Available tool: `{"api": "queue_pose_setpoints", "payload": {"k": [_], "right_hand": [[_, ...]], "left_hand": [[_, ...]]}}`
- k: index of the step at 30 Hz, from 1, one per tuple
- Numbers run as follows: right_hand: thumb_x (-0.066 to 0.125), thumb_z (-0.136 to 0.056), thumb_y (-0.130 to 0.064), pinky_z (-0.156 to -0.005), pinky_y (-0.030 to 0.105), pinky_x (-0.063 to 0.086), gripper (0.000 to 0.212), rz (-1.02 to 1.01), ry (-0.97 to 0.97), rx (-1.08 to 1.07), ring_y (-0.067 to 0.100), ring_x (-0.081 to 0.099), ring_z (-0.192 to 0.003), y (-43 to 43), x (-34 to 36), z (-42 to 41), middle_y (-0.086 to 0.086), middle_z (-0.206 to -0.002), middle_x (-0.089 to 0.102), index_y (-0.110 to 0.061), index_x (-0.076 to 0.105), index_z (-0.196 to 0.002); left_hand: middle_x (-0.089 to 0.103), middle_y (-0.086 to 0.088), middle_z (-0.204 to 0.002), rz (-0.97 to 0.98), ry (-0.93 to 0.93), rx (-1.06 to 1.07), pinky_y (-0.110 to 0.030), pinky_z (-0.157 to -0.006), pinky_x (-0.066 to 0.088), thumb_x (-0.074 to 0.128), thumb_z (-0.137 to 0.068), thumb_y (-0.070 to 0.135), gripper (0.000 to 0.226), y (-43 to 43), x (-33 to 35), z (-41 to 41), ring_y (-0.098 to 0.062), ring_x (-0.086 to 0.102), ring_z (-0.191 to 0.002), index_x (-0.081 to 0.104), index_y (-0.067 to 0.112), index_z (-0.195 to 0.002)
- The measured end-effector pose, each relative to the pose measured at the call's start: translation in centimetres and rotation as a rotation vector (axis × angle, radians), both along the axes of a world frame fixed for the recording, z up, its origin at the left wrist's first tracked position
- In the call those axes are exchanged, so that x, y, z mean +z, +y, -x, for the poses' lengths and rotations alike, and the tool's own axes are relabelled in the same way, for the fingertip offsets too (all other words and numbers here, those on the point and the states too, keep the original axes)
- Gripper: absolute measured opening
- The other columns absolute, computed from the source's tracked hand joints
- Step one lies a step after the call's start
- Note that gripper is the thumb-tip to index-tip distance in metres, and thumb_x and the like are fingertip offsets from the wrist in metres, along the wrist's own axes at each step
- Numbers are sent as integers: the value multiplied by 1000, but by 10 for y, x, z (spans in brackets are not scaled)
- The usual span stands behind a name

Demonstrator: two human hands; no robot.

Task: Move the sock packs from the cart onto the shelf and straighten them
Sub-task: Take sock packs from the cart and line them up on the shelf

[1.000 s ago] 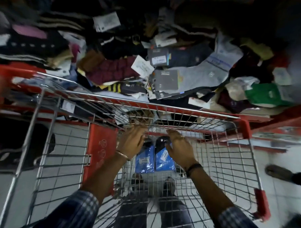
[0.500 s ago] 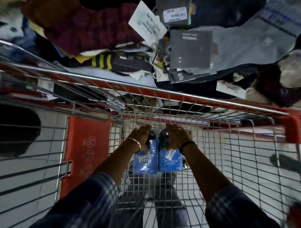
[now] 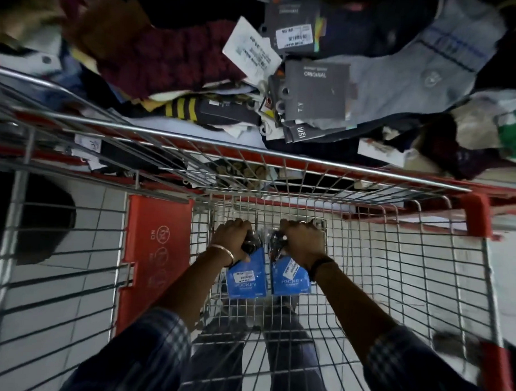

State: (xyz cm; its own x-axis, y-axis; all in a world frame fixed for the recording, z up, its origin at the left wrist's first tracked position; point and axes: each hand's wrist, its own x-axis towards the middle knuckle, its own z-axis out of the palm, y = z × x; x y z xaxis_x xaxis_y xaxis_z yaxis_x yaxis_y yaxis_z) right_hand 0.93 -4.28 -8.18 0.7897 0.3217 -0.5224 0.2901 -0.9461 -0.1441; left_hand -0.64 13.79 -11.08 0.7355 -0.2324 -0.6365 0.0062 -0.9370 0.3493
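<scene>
Both my hands reach down into the wire shopping cart [image 3: 380, 258]. My left hand [image 3: 233, 234] grips the dark top of a blue sock pack [image 3: 246, 278]. Beside it, my right hand [image 3: 303, 240] is closed around the top of a second blue sock pack [image 3: 292, 280]. The two packs sit side by side, labels facing up, near the cart's bottom. Beyond the cart's far rim lies the shelf [image 3: 354, 163], heaped with loose socks and carded sock packs [image 3: 316, 92].
A red plastic flap [image 3: 155, 259] stands on the cart's left inner side. Red corner bumpers [image 3: 477, 214] mark the cart's right end. White tiled floor shows through the wire mesh. A dark object [image 3: 30, 219] lies on the floor at left.
My hands have gone deeper into the cart and closed on the tops of the two blue packs. The view has tilted down and moved nearer the shelf.
</scene>
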Motion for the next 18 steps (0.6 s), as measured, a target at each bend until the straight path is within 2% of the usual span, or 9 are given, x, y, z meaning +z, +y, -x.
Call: {"api": "queue_pose_setpoints", "payload": {"k": [4, 7, 8, 10, 12, 14, 15, 16, 18], "right_hand": [[58, -91, -20, -77, 30, 52, 29, -26, -69, 3, 20, 63, -92, -6, 29, 25, 2, -107, 67, -20, 48, -119], [56, -90, -10, -78, 33, 51, 30, -47, -142, -23, 25, 63, -95, -10, 64, 37, 6, -109, 67, -15, 53, -119], [59, -86, -4, -74, 33, 52, 31, -66, -199, -36, 26, 64, -91, -11, 79, 40, 7, -104, 69, -14, 57, -115], [72, -71, 4, -57, 28, 53, 34, -91, -292, -64, 23, 67, -68, -11, 110, 43, 7, -83, 73, -13, 65, -100], [83, -55, 5, -42, 20, 47, 40, -116, -366, -72, 19, 63, -48, -14, 135, 43, 3, -64, 71, -15, 69, -86], [84, -55, 3, -40, 18, 45, 41, -148, -446, -71, 17, 63, -48, -17, 168, 45, 0, -68, 72, -18, 70, -88], [83, -57, 4, -40, 18, 45, 43, -167, -491, -72, 17, 64, -50, -18, 184, 46, 0, -72, 73, -19, 71, -90], [81, -57, 7, -39, 18, 44, 45, -193, -539, -71, 17, 64, -51, -19, 199, 45, 0, -74, 73, -19, 71, -92], [79, -54, 12, -38, 18, 44, 49, -237, -630, -62, 17, 63, -50, -20, 231, 44, 1, -75, 73, -19, 72, -92]], "left_hand": [[56, -9, -120, -23, -119, 6, -34, -92, 39, 79, -65, 22, 57, -4, 37, 19, -28, 49, -110, 53, 12, -115], [57, -9, -122, -10, -205, 35, -34, -98, 37, 73, -70, 14, 51, -5, 69, 29, -28, 49, -113, 55, 11, -118], [57, -9, -123, 9, -243, 66, -33, -99, 37, 71, -72, 12, 49, -6, 83, 32, -28, 49, -114, 56, 12, -119], [59, -10, -124, 32, -317, 148, -32, -97, 39, 61, -82, 11, 38, -8, 112, 35, -26, 51, -114, 57, 14, -120], [63, -13, -117, -16, -438, 194, -37, -90, 47, 59, -85, 9, 30, -9, 142, 34, -30, 58, -106, 62, 10, -115], [67, -18, -109, 15, -630, 166, -41, -86, 50, 69, -74, -3, 35, -10, 171, 35, -34, 62, -102, 67, 3, -109], [65, -19, -115, 31, -654, 166, -41, -92, 47, 68, -75, -5, 39, -9, 182, 35, -33, 59, -109, 63, 0, -114], [62, -16, -121, -3, -665, 141, -38, -98, 43, 67, -78, -1, 43, -7, 193, 34, -29, 56, -116, 60, 3, -120], [67, -7, -116, -14, -793, 164, -28, -91, 47, 78, -70, 8, 49, 0, 214, 32, -19, 61, -109, 64, 12, -117]]}}
